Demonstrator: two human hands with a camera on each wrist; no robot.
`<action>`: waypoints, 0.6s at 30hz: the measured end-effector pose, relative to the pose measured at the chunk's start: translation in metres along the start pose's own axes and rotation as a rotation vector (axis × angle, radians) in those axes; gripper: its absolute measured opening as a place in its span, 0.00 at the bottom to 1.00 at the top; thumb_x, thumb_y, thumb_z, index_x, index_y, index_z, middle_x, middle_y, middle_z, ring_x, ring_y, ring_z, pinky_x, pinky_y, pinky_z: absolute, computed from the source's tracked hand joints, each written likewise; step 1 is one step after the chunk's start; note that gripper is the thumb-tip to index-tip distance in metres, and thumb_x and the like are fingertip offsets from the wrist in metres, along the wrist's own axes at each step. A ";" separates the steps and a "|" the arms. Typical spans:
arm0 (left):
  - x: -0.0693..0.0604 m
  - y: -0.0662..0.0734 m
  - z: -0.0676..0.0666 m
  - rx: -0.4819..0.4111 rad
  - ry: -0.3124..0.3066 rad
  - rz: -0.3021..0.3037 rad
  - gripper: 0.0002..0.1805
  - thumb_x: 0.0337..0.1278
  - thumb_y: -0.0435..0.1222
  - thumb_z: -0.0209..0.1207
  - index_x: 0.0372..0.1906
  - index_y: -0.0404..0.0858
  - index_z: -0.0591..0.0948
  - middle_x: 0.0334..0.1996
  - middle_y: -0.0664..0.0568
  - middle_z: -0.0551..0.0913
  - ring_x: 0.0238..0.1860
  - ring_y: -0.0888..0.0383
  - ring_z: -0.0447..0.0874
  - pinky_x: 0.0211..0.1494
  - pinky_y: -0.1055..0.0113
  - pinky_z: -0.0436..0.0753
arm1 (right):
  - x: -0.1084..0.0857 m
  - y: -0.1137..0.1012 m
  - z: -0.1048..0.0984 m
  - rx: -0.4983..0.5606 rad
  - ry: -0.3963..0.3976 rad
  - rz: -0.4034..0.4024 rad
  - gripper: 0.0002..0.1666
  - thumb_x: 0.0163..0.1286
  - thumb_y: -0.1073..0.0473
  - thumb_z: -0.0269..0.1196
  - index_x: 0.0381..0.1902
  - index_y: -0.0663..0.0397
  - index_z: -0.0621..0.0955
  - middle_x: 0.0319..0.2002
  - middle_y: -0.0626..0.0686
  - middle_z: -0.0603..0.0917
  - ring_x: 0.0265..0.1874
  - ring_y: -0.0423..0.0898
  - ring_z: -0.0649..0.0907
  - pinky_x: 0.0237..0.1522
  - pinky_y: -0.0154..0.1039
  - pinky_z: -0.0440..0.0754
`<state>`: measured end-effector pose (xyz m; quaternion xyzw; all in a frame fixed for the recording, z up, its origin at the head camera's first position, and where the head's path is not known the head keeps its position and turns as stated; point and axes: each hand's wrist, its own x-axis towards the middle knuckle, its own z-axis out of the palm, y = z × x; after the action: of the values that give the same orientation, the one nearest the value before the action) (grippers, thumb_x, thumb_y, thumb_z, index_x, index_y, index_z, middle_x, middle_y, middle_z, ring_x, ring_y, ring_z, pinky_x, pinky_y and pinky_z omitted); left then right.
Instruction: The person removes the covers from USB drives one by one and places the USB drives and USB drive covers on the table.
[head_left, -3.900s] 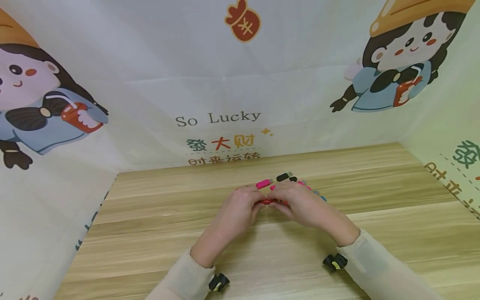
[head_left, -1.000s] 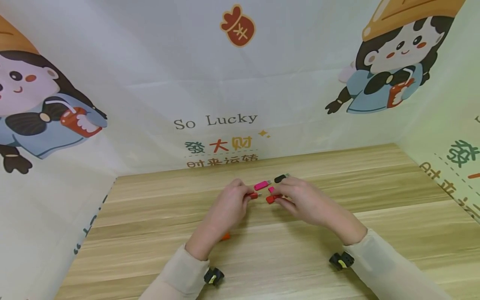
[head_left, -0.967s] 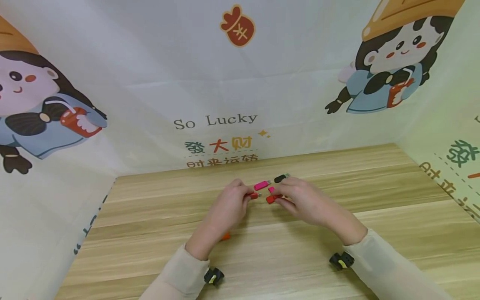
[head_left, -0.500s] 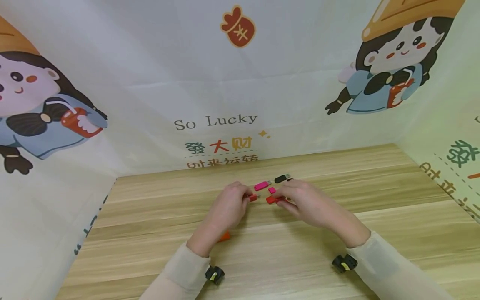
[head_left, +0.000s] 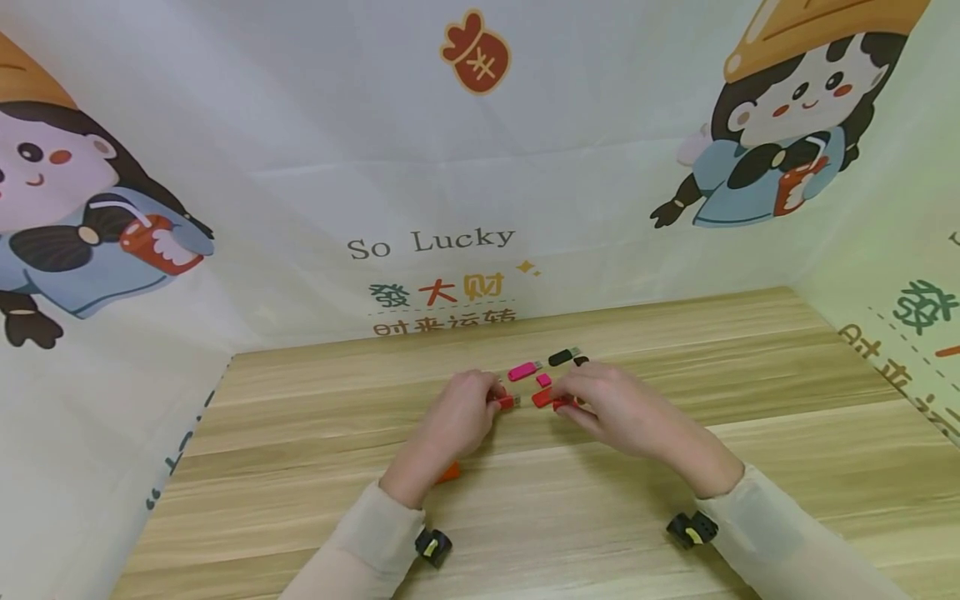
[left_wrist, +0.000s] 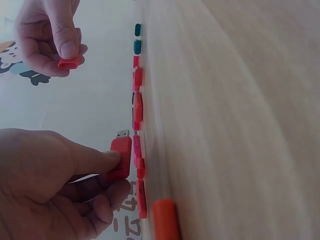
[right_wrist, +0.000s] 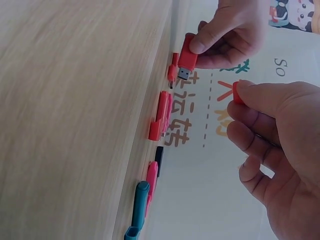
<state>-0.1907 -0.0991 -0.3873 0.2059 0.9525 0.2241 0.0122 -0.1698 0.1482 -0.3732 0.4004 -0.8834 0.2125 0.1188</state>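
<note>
My left hand [head_left: 457, 417] pinches a red USB flash drive [left_wrist: 120, 157] between thumb and fingers. Its bare metal plug [left_wrist: 122, 134] points toward my right hand in the head view. My right hand [head_left: 622, 400] pinches a small red cap [right_wrist: 238, 94] between thumb and fingertips. A gap separates cap and plug, and both are held just above the table. Another red stick [head_left: 542, 397] lies beside the right fingertips. Behind the hands rest a pink USB drive [head_left: 523, 371], a small pink cap [head_left: 543, 380] and a black USB drive [head_left: 562, 357].
An orange piece [head_left: 448, 473] lies by the left wrist, partly covered by the forearm. Teal pieces [right_wrist: 141, 204] lie on the right, hidden behind my right hand in the head view. A printed cloth wall [head_left: 300, 250] stands behind the wooden table [head_left: 315, 467].
My hands, earlier together on a red thing, are now apart: drive in the left, cap in the right. Over the last second the left hand has come slightly nearer the body with the drive.
</note>
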 end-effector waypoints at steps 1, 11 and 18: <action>0.000 0.000 0.000 0.006 -0.002 0.002 0.04 0.71 0.28 0.65 0.44 0.35 0.87 0.40 0.48 0.88 0.46 0.50 0.86 0.54 0.55 0.86 | 0.000 0.000 0.000 -0.004 0.004 -0.001 0.07 0.72 0.63 0.73 0.46 0.54 0.89 0.43 0.46 0.89 0.40 0.42 0.85 0.43 0.41 0.87; 0.002 0.000 0.004 -0.001 -0.003 -0.002 0.03 0.70 0.27 0.65 0.41 0.36 0.85 0.36 0.49 0.86 0.43 0.51 0.86 0.52 0.55 0.86 | -0.002 0.001 0.001 0.000 0.005 0.003 0.06 0.72 0.63 0.73 0.45 0.54 0.89 0.41 0.46 0.88 0.38 0.41 0.83 0.40 0.38 0.85; 0.003 -0.002 0.006 -0.002 0.003 0.003 0.04 0.68 0.26 0.65 0.38 0.37 0.84 0.34 0.51 0.85 0.40 0.53 0.84 0.49 0.56 0.86 | -0.002 0.000 0.000 -0.006 0.006 -0.001 0.06 0.72 0.63 0.73 0.45 0.55 0.89 0.41 0.46 0.88 0.38 0.41 0.84 0.40 0.38 0.85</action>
<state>-0.1935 -0.0967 -0.3927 0.2069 0.9519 0.2256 0.0106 -0.1689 0.1500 -0.3738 0.3999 -0.8835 0.2108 0.1227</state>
